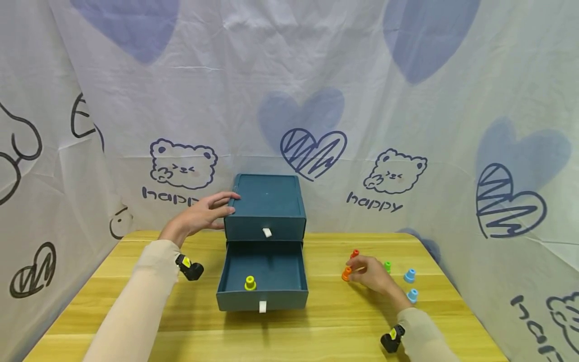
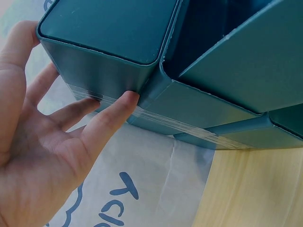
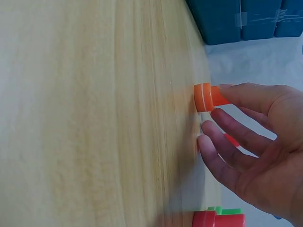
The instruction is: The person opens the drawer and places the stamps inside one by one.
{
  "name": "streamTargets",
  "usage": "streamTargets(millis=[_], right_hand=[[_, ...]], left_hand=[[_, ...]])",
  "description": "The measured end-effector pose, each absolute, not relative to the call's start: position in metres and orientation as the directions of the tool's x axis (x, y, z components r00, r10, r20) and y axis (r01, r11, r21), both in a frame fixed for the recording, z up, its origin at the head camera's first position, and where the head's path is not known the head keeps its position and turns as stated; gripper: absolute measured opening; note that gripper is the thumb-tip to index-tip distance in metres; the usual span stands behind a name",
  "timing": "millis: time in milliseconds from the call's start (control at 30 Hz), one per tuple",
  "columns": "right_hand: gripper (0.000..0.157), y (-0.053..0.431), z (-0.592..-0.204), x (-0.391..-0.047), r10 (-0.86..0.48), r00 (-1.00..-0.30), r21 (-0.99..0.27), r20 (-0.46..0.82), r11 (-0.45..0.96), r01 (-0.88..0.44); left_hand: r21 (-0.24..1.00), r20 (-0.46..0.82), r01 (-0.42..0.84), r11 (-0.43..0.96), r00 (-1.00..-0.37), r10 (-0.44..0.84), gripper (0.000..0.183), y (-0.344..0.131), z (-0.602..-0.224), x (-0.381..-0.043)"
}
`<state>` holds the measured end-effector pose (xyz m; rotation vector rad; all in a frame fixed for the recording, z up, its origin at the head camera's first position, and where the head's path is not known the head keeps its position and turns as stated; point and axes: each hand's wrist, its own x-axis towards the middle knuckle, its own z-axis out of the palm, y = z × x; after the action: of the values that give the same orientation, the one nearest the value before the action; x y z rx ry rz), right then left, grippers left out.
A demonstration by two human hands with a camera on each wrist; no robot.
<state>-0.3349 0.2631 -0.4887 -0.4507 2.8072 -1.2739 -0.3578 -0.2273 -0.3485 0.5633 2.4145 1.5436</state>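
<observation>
On the wood-grained table (image 1: 344, 327), my right hand (image 1: 372, 274) pinched the orange plastic peg (image 3: 204, 97); I judged straight lifting best. My left hand (image 1: 198, 218), fingers spread, touched the teal plastic cabinet (image 1: 268, 196).

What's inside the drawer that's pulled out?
One little yellow piece stands near the front of the pulled-out drawer. The very back can't be seen, because the drawer above covers it.
</observation>
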Motion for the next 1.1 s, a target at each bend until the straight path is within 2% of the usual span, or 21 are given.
streamTargets(millis=[200, 433, 700, 1100], right_hand=[[0.030, 0.263, -0.492, -0.338, -0.288, -0.952, -0.735, 0.103, 0.623, -0.268], [0.022, 0.261, -0.493, -0.339, -0.256, -0.965, -0.746, 0.066, 0.629, -0.217], [0.021, 0.262, -0.492, -0.339, -0.254, -0.966, -0.769, 0.046, 0.608, -0.197], [0.019, 0.257, -0.472, -0.331, -0.316, -0.946, -0.766, 0.075, 0.589, -0.257]], left_hand=[[0.907, 0.021, 0.199, 0.372, -0.902, 0.431, 0.059, -0.229, -0.350, -0.359], [0.909, 0.017, 0.190, 0.372, -0.906, 0.423, 0.058, -0.229, -0.350, -0.359], [0.901, 0.024, 0.202, 0.384, -0.907, 0.421, 0.060, -0.228, -0.349, -0.357], [0.906, 0.024, 0.203, 0.371, -0.901, 0.432, 0.058, -0.228, -0.349, -0.357]])
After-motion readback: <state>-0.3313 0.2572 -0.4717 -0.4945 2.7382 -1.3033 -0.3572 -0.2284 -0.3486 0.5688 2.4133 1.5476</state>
